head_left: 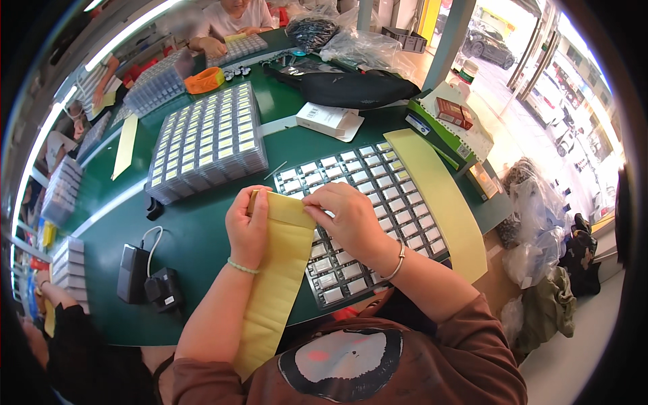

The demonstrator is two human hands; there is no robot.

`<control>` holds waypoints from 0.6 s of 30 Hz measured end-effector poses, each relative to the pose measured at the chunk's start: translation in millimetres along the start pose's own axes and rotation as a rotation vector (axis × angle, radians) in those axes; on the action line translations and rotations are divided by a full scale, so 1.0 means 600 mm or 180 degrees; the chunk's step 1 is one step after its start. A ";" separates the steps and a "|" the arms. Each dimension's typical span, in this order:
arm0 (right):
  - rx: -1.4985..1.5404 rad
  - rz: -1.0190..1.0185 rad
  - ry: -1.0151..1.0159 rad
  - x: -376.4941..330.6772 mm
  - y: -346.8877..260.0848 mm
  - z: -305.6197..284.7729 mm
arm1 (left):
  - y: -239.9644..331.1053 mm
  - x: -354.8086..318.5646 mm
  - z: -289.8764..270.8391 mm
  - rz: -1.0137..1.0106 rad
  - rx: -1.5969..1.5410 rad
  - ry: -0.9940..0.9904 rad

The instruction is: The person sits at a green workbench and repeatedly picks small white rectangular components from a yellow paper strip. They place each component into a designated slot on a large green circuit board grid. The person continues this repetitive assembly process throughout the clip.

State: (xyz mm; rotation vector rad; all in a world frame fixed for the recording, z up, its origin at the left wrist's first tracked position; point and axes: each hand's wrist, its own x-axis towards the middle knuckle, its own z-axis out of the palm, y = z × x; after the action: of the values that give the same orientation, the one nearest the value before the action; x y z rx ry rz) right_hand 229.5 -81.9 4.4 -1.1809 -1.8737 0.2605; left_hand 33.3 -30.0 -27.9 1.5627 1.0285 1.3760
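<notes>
Both hands pinch the far end of a yellow strip (280, 270): left hand (248, 226) at its left corner, right hand (344, 219) apparently at its right. Strip's long axis runs near-to-far, overlapping the black tray (398, 202) left edge.

Pale yellow strip (275, 283), green table (196, 236)

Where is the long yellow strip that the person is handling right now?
In the head view, the yellow strip sits low at centre, pinched at its top between the left hand and right hand, beside the black tray.
</notes>
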 end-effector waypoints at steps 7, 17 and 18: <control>0.1017 0.0132 0.0710 0.003 -0.017 -0.046 | -0.022 0.006 -0.003 -0.0270 -0.0134 -0.0022; 0.0277 0.2057 0.0296 -0.078 0.167 -0.220 | -0.029 0.012 -0.001 -0.0401 -0.0179 -0.0108; 0.0232 0.1972 0.0283 -0.079 0.172 -0.215 | -0.029 0.012 -0.001 -0.0404 -0.0140 -0.0100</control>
State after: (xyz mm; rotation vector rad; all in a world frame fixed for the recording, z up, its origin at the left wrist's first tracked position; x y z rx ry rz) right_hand 400.0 -99.5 -5.6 -1.6685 -1.3670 0.5971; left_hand 31.8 -17.2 -41.7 1.4570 1.0528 1.2754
